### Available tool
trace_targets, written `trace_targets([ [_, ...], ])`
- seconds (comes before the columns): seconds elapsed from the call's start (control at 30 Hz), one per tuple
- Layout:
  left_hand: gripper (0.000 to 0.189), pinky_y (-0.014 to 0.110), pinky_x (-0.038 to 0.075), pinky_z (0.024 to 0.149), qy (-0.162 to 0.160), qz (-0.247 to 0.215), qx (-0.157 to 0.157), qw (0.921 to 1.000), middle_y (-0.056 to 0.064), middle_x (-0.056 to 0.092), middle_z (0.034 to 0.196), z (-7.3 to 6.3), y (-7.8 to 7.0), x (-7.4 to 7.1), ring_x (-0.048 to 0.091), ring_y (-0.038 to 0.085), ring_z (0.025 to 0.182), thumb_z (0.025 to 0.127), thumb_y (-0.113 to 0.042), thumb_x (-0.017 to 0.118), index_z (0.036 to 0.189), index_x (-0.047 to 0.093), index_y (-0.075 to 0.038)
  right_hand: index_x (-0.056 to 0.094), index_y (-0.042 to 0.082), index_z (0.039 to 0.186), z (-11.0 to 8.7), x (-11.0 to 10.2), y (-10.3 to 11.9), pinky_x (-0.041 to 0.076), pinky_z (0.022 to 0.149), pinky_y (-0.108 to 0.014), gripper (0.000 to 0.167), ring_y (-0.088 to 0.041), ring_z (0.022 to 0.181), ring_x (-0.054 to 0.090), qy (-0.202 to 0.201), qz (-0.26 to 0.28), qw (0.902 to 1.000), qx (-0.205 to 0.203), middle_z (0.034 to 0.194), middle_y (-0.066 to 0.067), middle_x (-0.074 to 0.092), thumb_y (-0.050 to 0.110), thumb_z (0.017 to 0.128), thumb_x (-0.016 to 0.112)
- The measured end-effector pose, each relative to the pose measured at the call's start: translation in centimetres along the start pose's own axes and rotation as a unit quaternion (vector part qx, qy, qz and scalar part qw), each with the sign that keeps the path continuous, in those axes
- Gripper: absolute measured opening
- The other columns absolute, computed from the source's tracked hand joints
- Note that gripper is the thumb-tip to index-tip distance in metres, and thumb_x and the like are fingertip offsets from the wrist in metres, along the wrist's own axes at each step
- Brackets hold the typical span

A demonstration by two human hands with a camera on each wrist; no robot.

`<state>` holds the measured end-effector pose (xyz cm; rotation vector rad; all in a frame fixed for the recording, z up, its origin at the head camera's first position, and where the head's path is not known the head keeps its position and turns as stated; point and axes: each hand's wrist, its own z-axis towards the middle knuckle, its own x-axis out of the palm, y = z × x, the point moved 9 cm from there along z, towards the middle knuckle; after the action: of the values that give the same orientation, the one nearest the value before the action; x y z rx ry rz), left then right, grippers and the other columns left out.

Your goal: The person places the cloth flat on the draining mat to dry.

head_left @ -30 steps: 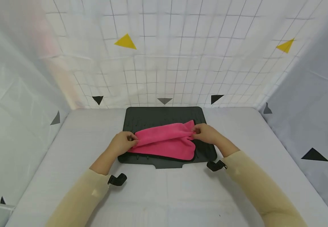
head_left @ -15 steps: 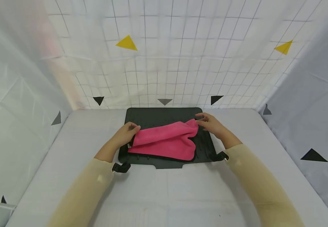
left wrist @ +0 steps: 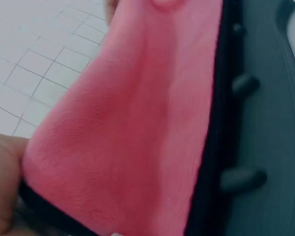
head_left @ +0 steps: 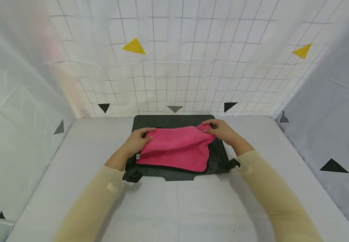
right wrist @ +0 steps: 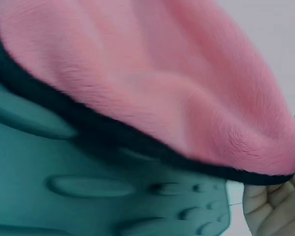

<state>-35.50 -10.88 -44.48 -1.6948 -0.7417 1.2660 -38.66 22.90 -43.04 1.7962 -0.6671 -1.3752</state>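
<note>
A pink plush cloth (head_left: pixel 174 148) with a dark edge binding lies over a dark draining mat (head_left: pixel 180 176). My left hand (head_left: pixel 135 143) pinches the cloth's far left part between thumb and fingers. At the far right corner my right hand (head_left: pixel 222 131) grips the cloth the same way. A rounded fold runs across the cloth between the hands, and its far side is lifted. In the left wrist view the cloth (left wrist: pixel 132 123) slopes up from the ridged mat (left wrist: pixel 270 123). The right wrist view has the right hand's fingers (right wrist: pixel 280 211) at the cloth's bound corner.
A white table (head_left: pixel 174 208) surrounds the mat. Behind it stands a white gridded curtain (head_left: pixel 174 77) with yellow and black triangles. Pale sheets (head_left: pixel 322 121) close off both sides. A small white tag (head_left: pixel 138 156) shows at the cloth's left edge.
My left hand first moved away from me, then right onto the cloth. My right hand let go, shifted to the far corner and grips it now. The cloth's far part is raised and spread wider.
</note>
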Motion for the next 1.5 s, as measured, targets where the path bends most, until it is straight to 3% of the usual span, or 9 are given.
trace_targets([
  [0.13,0.047,0.050,0.040,0.106,-0.085,0.064,0.074,0.9916,0.012,0.045,0.152,-0.2,-1.7,-2.1,0.045,0.029,0.134,0.103,-0.020,0.059,0.149,0.050,-0.021,0.059,0.012,0.140,0.2,-1.5,0.9,0.048,0.098,-0.039,0.046,-0.032,0.133,0.047,-0.033,0.024,0.9991,-0.013,0.151,-0.013,0.045,0.022,0.097,0.069],
  [0.23,0.051,0.052,0.037,0.109,-0.117,0.092,0.087,0.9850,0.015,0.044,0.153,-0.1,-2.2,-2.8,0.043,0.032,0.138,0.103,-0.019,0.059,0.152,0.045,-0.019,0.056,0.012,0.143,0.4,-2.0,1.3,0.050,0.098,-0.038,0.049,-0.035,0.133,0.049,-0.053,0.045,0.9973,-0.024,0.155,-0.012,0.040,0.022,0.097,0.069],
  [0.37,0.056,0.052,0.035,0.112,-0.096,0.120,0.029,0.9877,0.019,0.041,0.155,1.2,-0.3,-2.4,0.038,0.035,0.142,0.101,-0.019,0.059,0.154,0.040,-0.011,0.053,0.009,0.146,1.6,-1.2,0.7,0.043,0.107,-0.044,0.048,-0.033,0.141,0.040,-0.064,0.015,0.9977,-0.018,0.156,-0.015,0.038,0.018,0.100,0.064],
  [0.53,0.056,0.052,0.036,0.112,-0.037,0.163,-0.036,0.9853,0.021,0.037,0.155,2.6,2.5,-1.1,0.035,0.036,0.143,0.101,-0.020,0.060,0.151,0.042,-0.005,0.041,0.005,0.152,2.9,1.4,-1.3,0.045,0.099,-0.046,0.054,-0.034,0.128,0.046,-0.006,-0.042,0.9979,0.048,0.156,-0.021,0.035,0.015,0.102,0.057],
  [0.63,0.052,0.051,0.039,0.109,-0.026,0.164,-0.037,0.9854,0.020,0.040,0.154,2.9,2.1,-0.9,0.041,0.035,0.138,0.101,-0.019,0.060,0.149,0.045,-0.005,0.037,0.005,0.154,2.9,1.8,-1.8,0.046,0.099,-0.048,0.057,-0.035,0.126,0.046,0.011,-0.036,0.9966,0.073,0.157,-0.022,0.032,0.016,0.102,0.057],
  [0.9,0.043,0.039,0.044,0.085,-0.046,0.142,-0.037,0.9881,0.019,0.048,0.148,4.3,1.1,-1.2,0.053,0.030,0.102,0.103,-0.016,0.051,0.145,0.052,-0.006,0.040,0.001,0.151,3.2,1.0,-1.7,0.039,0.108,-0.050,0.054,-0.036,0.134,0.037,0.005,-0.035,0.9976,0.060,0.156,-0.024,0.032,0.013,0.101,0.057],
  [1.17,0.044,0.046,0.038,0.104,-0.090,0.114,-0.017,0.9892,0.018,0.041,0.154,4.6,0.2,-1.7,0.042,0.031,0.137,0.104,-0.012,0.048,0.148,0.048,-0.007,0.044,0.005,0.151,4.0,-0.4,-0.8,0.035,0.111,-0.052,0.055,-0.034,0.147,0.026,-0.044,-0.016,0.9987,0.017,0.159,-0.021,0.031,0.011,0.098,0.059],
  [1.27,0.045,0.046,0.039,0.103,-0.104,0.106,-0.024,0.9886,0.017,0.040,0.155,4.5,0.4,-1.9,0.043,0.031,0.135,0.104,-0.011,0.048,0.149,0.047,-0.007,0.046,0.006,0.150,4.2,-0.6,-0.5,0.037,0.110,-0.046,0.055,-0.033,0.145,0.029,-0.063,0.002,0.9979,0.012,0.158,-0.020,0.034,0.013,0.097,0.061],
  [1.5,0.050,0.046,0.040,0.106,-0.068,0.136,-0.062,0.9864,0.020,0.039,0.155,4.6,1.8,-1.1,0.041,0.032,0.138,0.103,-0.012,0.048,0.152,0.040,-0.005,0.040,-0.001,0.151,5.2,0.6,-2.2,0.032,0.114,-0.046,0.057,-0.034,0.144,0.030,-0.048,-0.017,0.9972,0.054,0.158,-0.022,0.031,0.011,0.098,0.058],
])
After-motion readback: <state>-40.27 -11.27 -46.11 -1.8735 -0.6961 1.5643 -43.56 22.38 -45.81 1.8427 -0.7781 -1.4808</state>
